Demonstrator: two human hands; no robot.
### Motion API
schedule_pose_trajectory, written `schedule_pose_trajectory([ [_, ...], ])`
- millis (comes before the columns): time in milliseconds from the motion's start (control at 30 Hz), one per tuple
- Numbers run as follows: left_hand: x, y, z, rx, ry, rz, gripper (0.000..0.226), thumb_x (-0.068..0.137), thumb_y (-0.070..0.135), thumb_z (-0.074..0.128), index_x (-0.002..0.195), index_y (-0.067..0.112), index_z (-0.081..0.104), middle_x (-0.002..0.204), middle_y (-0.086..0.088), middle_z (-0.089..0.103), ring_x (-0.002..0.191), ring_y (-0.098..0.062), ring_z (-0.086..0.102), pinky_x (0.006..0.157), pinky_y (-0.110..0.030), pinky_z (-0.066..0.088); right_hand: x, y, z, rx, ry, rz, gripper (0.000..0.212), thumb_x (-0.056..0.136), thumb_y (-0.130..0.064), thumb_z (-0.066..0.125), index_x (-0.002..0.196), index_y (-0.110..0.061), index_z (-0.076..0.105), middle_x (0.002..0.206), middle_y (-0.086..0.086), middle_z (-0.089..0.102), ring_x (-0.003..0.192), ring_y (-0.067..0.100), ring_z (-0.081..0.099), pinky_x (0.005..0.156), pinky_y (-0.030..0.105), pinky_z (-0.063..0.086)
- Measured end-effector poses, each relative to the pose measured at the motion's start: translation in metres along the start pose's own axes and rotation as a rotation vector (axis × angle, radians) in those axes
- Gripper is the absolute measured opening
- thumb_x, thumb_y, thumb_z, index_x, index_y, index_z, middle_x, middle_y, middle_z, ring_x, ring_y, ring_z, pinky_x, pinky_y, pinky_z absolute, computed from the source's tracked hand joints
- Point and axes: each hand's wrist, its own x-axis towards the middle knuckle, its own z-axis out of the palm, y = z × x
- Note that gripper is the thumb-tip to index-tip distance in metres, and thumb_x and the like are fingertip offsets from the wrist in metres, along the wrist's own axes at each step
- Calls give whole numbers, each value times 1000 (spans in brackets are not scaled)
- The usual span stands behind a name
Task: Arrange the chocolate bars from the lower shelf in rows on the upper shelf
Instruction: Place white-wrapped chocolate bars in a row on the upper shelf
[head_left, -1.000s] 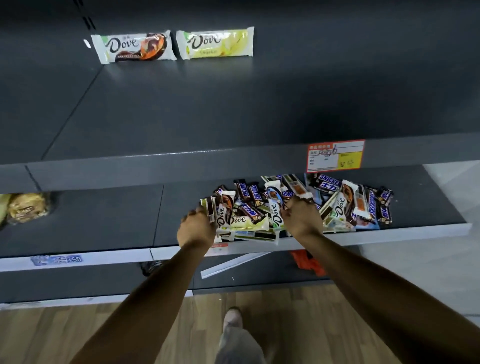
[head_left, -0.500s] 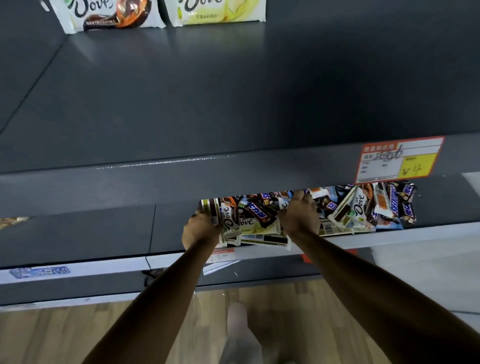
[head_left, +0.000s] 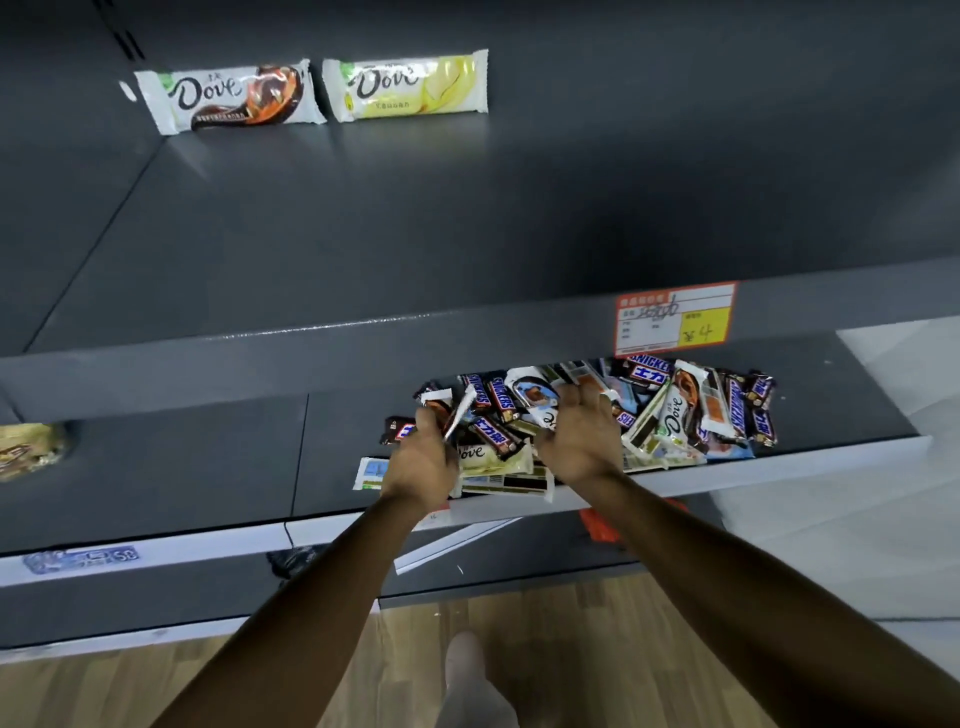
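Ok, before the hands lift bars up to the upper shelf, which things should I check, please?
1. Left hand holds a white-wrapped bar: ok.
2. Right hand has a bar in its fingers: cannot tell.
3. Bare upper shelf beside yellow Dove bar: ok.
4. Brown Dove bar and yellow one in one row: ok.
5. Pile kept behind lower shelf edge: not ok, bars overhang.

Dark grey upper shelf (head_left: 467, 234), white-and-brown Dove bar (head_left: 228, 96), pale yellow Dove bar (head_left: 410, 85), red-and-yellow price tag (head_left: 675, 318)
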Motion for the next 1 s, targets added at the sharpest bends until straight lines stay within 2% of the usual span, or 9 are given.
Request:
schedule_pose_trajectory([
  [67,-12,11,-2,-27,-31,77,28,94,23,48,115,7,38,107,-20,61,91,-35,60,71,-37,46,-8,6,-13,-5,8,-37,58,80,-29,58,130,-9,38,131,13,38,121,30,37,96,38,40],
  [167,-32,28,-4,50,-64,179,43,95,40,43,122,7,39,122,-17,51,107,-32,53,83,-37,44,-24,20,-34,14,28,-76,59,79,-29,61,131,-11,38,130,12,40,122,30,37,99,39,39],
  [367,-72,58,-12,297,20,458,46,89,41,49,125,11,44,119,-9,49,106,-23,49,88,-29,39,-63,50,-82,42,42,-178,63,80,-25,61,136,-17,34,133,7,40,122,24,36,101,35,36],
  [500,-91,84,-23,382,138,596,47,81,40,64,120,14,55,109,-7,54,97,-23,55,82,-29,46,-89,74,-112,43,62,-266,57,84,-26,58,136,-19,35,133,2,41,122,19,35,103,32,33],
  [567,-100,97,-31,429,205,680,48,71,36,76,110,13,62,95,-6,58,82,-24,61,68,-30,52,-99,85,-126,44,120,-316,55,83,-26,59,134,-16,39,130,4,45,119,20,39,103,33,34],
  [633,-108,110,-40,447,277,753,52,61,32,84,104,13,64,86,-5,60,72,-24,63,59,-31,53,-107,94,-142,41,219,-368,55,78,-24,65,129,-12,47,121,6,52,111,23,47,98,39,43],
  [700,-114,124,-50,439,356,819,55,58,30,85,105,12,64,86,-5,61,72,-24,62,59,-31,52,-109,100,-160,34,336,-429,55,70,-22,72,121,-10,53,110,8,58,99,24,55,88,39,50],
  [767,-118,139,-63,444,435,866,57,59,29,84,108,10,64,87,-5,61,75,-22,61,62,-31,53,-108,101,-180,43,413,-474,56,67,-23,73,118,-8,55,106,9,61,92,25,58,81,37,51],
  [1000,-123,177,-120,497,648,895,60,64,32,83,114,7,62,85,-6,62,74,-23,60,62,-32,51,-90,90,-236,38,621,-565,52,74,-27,52,123,-6,55,107,9,60,95,24,53,81,37,47],
])
